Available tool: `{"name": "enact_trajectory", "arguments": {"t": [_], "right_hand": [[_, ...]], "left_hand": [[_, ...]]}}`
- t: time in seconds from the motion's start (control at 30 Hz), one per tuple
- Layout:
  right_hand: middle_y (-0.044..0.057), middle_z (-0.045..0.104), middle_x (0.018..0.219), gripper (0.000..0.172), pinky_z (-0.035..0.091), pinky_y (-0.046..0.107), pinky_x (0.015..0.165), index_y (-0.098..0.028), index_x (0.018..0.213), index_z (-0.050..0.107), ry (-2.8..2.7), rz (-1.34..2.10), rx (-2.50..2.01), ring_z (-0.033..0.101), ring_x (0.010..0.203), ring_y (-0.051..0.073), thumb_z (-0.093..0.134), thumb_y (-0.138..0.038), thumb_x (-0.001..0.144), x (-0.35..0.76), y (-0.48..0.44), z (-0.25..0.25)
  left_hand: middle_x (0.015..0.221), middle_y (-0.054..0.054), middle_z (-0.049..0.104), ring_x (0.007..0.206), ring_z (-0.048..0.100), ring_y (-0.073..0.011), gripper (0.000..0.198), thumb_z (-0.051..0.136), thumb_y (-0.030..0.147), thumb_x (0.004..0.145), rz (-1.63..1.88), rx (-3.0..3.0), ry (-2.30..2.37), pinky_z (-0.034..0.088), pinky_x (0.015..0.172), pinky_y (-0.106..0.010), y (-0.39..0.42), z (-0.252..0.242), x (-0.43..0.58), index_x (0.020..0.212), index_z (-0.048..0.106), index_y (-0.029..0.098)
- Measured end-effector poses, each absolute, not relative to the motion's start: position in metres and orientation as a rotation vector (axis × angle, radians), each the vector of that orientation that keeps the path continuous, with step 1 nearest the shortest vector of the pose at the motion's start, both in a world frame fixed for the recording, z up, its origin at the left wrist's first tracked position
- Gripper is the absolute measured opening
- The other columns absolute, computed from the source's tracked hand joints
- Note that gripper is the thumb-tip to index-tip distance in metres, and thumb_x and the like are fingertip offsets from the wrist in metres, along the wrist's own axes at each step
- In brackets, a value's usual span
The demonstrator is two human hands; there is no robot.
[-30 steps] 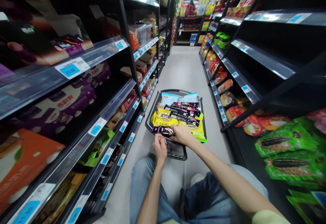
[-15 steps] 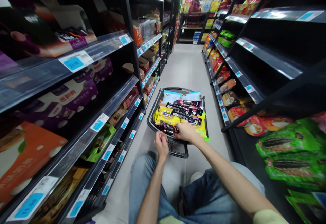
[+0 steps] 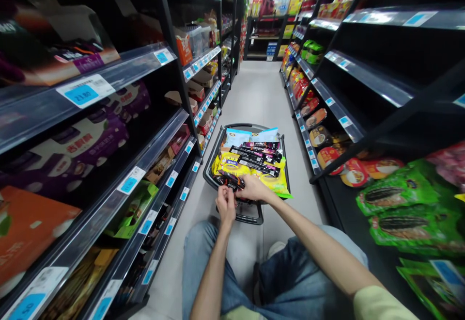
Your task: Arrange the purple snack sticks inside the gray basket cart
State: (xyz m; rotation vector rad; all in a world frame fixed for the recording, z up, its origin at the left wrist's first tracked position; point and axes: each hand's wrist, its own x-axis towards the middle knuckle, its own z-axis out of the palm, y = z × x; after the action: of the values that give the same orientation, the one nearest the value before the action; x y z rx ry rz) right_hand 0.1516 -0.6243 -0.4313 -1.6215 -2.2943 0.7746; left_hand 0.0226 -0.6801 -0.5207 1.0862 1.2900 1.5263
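Note:
A dark shopping basket [image 3: 214, 155] stands on the aisle floor in front of my knees, piled with snack packs: dark purple-black sticks [image 3: 258, 157], yellow bags [image 3: 229, 164] and pale blue bags [image 3: 238, 136]. Both hands meet at its near rim. My right hand [image 3: 254, 189] lies on the packs and grips a dark snack pack [image 3: 228, 180] at the near left of the pile. My left hand [image 3: 225, 203] pinches the near end of that same pack, fingers curled.
Black shelving with blue price tags lines the left [image 3: 134, 179] and right [image 3: 337, 111] sides of a narrow grey-floored aisle [image 3: 259, 97]. Green seed bags [image 3: 399, 196] lie low on the right. My blue-jeaned knees [image 3: 203, 247] are just behind the basket.
My left hand has risen from the basket rim up to the dark pack under my right hand. The view has shifted slightly; the basket has stayed in place.

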Motion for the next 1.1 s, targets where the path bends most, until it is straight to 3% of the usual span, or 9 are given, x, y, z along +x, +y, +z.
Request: {"name": "enact_trajectory", "arguments": {"t": [0.1,0.2,0.27,0.37,0.57,0.67,0.9,1.1], "right_hand": [[0.003,0.071,0.077,0.025,0.041,0.026,0.061,-0.014,0.087,0.069,-2.103,0.902,-1.488,0.063,0.071,0.020,0.077,-0.029,0.069,0.152,-0.622,-0.432],[0.003,0.073,0.082,0.033,0.046,0.027,0.066,-0.015,0.090,0.071,-1.870,1.188,-1.291,0.063,0.074,0.018,0.080,-0.039,0.070,0.152,-0.620,-0.430],[0.004,0.075,0.083,0.036,0.048,0.027,0.067,-0.015,0.089,0.072,-1.706,1.401,-1.219,0.063,0.071,0.017,0.080,-0.046,0.072,0.153,-0.621,-0.426],[0.005,0.075,0.080,0.037,0.048,0.027,0.060,-0.015,0.086,0.074,-1.505,1.553,-1.253,0.061,0.063,0.015,0.083,-0.047,0.069,0.153,-0.621,-0.418],[0.005,0.075,0.084,0.038,0.052,0.028,0.064,-0.017,0.081,0.073,-1.248,1.516,-1.261,0.065,0.070,0.017,0.092,-0.038,0.057,0.154,-0.620,-0.414],[0.002,0.071,0.075,0.039,0.048,0.027,0.058,-0.017,0.079,0.070,-1.231,1.477,-1.282,0.060,0.062,0.014,0.092,-0.037,0.054,0.152,-0.621,-0.417],[0.001,0.072,0.079,0.042,0.051,0.030,0.071,-0.017,0.081,0.068,-1.223,1.380,-1.290,0.063,0.071,0.017,0.092,-0.029,0.048,0.153,-0.621,-0.419],[0.003,0.073,0.085,0.044,0.052,0.030,0.073,-0.017,0.086,0.069,-1.210,1.381,-1.268,0.064,0.075,0.017,0.091,-0.040,0.055,0.157,-0.620,-0.419]], "left_hand": [[0.087,0.000,0.062,0.069,0.065,-0.0138,0.037,0.066,0.049,0.090,1.540,1.055,1.154,0.050,0.051,-0.019,-0.678,-0.521,0.023,0.103,0.044,0.023],[0.106,-0.006,0.064,0.091,0.068,-0.0187,0.056,0.080,0.047,0.077,1.584,1.018,1.056,0.057,0.059,-0.022,-0.678,-0.526,0.023,0.112,0.043,0.023],[0.104,-0.007,0.066,0.084,0.070,-0.0193,0.060,0.082,0.045,0.076,1.525,1.056,1.085,0.060,0.059,-0.026,-0.680,-0.528,0.024,0.116,0.045,0.022],[0.092,-0.005,0.070,0.064,0.069,-0.0164,0.052,0.071,0.047,0.087,1.432,1.111,1.165,0.060,0.056,-0.029,-0.681,-0.529,0.023,0.124,0.048,0.020],[0.069,0.003,0.066,0.042,0.053,-0.0120,0.050,0.065,0.045,0.091,1.361,1.130,1.161,0.046,0.043,-0.024,-0.681,-0.526,0.018,0.129,0.048,0.018],[0.063,0.005,0.062,0.043,0.050,-0.0113,0.051,0.066,0.046,0.090,1.306,1.202,1.180,0.042,0.044,-0.022,-0.683,-0.521,0.017,0.129,0.050,0.018],[0.068,0.003,0.062,0.048,0.058,-0.0123,0.040,0.051,0.061,0.095,1.289,1.138,1.155,0.038,0.039,-0.019,-0.682,-0.517,0.017,0.101,0.052,0.021],[0.067,0.003,0.064,0.051,0.064,-0.0146,0.041,0.052,0.062,0.095,1.268,1.156,1.113,0.052,0.048,-0.024,-0.683,-0.516,0.018,0.091,0.045,0.022]]}}
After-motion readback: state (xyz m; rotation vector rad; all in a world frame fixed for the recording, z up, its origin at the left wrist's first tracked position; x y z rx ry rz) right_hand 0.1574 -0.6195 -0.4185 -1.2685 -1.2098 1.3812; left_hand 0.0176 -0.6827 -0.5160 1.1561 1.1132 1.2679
